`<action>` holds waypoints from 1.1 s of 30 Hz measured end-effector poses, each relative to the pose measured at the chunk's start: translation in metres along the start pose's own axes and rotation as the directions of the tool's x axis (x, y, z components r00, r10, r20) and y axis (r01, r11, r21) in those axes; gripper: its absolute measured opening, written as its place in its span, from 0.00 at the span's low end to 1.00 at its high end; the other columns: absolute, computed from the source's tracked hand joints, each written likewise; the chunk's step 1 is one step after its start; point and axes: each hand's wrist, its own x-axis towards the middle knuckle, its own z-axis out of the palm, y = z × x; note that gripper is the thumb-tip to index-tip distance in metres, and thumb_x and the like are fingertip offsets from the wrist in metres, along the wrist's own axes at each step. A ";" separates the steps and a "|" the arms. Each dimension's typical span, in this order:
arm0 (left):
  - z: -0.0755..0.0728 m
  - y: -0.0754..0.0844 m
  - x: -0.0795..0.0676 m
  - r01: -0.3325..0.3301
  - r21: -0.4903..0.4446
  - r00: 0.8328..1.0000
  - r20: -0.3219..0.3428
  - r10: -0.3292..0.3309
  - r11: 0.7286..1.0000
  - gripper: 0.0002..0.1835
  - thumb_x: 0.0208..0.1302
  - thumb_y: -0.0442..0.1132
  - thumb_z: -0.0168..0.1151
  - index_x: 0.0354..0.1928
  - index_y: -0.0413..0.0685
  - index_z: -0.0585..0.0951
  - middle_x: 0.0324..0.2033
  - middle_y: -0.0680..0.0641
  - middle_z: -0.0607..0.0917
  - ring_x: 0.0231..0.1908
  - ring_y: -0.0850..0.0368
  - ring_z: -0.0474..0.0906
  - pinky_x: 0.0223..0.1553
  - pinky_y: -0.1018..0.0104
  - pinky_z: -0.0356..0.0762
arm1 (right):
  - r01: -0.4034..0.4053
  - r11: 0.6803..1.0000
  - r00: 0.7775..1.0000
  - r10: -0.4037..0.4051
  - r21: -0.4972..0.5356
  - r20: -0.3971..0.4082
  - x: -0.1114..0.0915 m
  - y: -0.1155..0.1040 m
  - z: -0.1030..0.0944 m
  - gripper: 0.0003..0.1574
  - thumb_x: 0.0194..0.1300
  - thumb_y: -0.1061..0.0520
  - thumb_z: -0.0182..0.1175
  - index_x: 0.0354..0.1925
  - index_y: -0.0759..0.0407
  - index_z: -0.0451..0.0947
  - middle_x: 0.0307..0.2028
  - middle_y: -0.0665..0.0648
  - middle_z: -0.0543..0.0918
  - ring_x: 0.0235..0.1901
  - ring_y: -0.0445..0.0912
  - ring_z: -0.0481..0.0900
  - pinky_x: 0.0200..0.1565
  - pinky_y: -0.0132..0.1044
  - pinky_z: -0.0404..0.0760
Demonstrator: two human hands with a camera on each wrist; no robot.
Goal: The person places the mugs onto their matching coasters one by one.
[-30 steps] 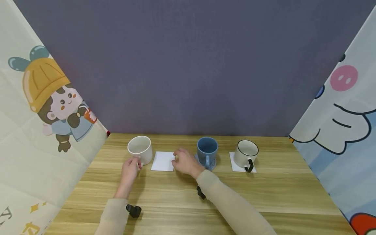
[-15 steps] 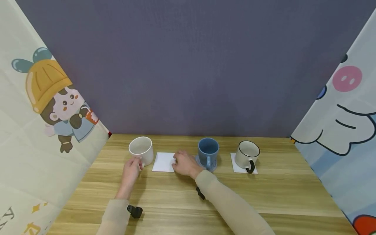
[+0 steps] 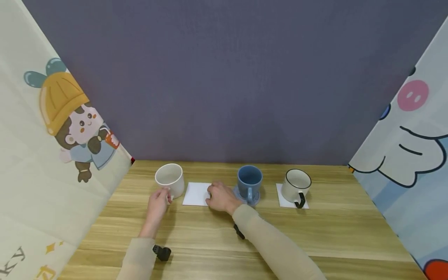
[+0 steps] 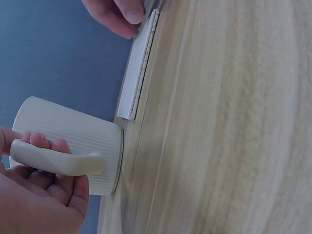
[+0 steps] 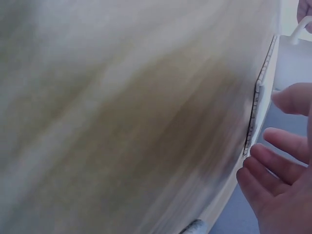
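My left hand [image 3: 158,202] grips the handle of a white mug [image 3: 171,177] at the left, thumb and fingers curled round it. In the left wrist view the mug's ribbed side [image 4: 73,131] shows, its base at the table. Just right of the mug lies a flat white square coaster [image 3: 196,193]. My right hand [image 3: 222,197] is at the coaster's right edge. In the right wrist view the thumb [image 5: 292,100] and the parted fingers are beside the coaster's edge [image 5: 254,109]; whether they touch it is hard to tell.
Right of my right hand, a blue mug [image 3: 250,179] stands on a blue coaster [image 3: 257,199]. Farther right, a white mug with a black rim and handle [image 3: 295,186] stands on a white coaster [image 3: 283,202]. A dark grey panel [image 3: 241,85] rises behind the wooden table [image 3: 210,249].
My right hand has shifted slightly left, and its fingers now cover the coaster's right edge. My left hand keeps its grip on the mug handle. The head view has shifted a little.
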 end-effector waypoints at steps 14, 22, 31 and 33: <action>0.002 -0.001 0.000 0.005 -0.014 1.000 -0.011 -0.005 1.000 0.20 0.77 0.44 0.51 0.29 0.37 0.76 0.21 0.51 0.77 0.25 0.58 0.66 0.28 0.66 0.64 | 0.014 1.000 1.000 -0.013 -0.019 0.023 -0.001 0.004 0.006 0.16 0.67 0.47 0.64 0.45 0.57 0.84 0.49 0.52 0.79 0.53 0.48 0.77 0.50 0.41 0.81; 0.001 -0.002 0.000 -0.001 -0.008 1.000 -0.012 0.001 1.000 0.19 0.77 0.44 0.51 0.28 0.40 0.76 0.21 0.52 0.77 0.25 0.59 0.66 0.28 0.66 0.63 | 0.037 0.998 0.999 -0.035 -0.058 0.040 -0.001 0.002 0.005 0.14 0.68 0.47 0.62 0.42 0.56 0.84 0.51 0.53 0.80 0.56 0.49 0.77 0.56 0.43 0.79; 0.000 0.000 0.000 -0.009 -0.005 1.000 -0.024 0.009 1.000 0.19 0.76 0.45 0.52 0.27 0.41 0.77 0.21 0.52 0.77 0.24 0.60 0.66 0.28 0.66 0.63 | 0.024 0.998 0.999 -0.022 -0.062 0.040 -0.001 0.001 0.005 0.16 0.70 0.46 0.62 0.44 0.56 0.84 0.52 0.53 0.80 0.55 0.49 0.77 0.54 0.42 0.80; 0.001 0.000 0.000 -0.011 -0.003 1.000 -0.025 0.011 1.000 0.19 0.76 0.45 0.52 0.27 0.42 0.76 0.21 0.52 0.77 0.24 0.59 0.66 0.28 0.66 0.63 | 0.021 0.998 0.999 -0.018 -0.061 0.041 -0.002 0.001 0.005 0.17 0.70 0.46 0.62 0.45 0.56 0.84 0.53 0.53 0.80 0.55 0.49 0.77 0.54 0.43 0.80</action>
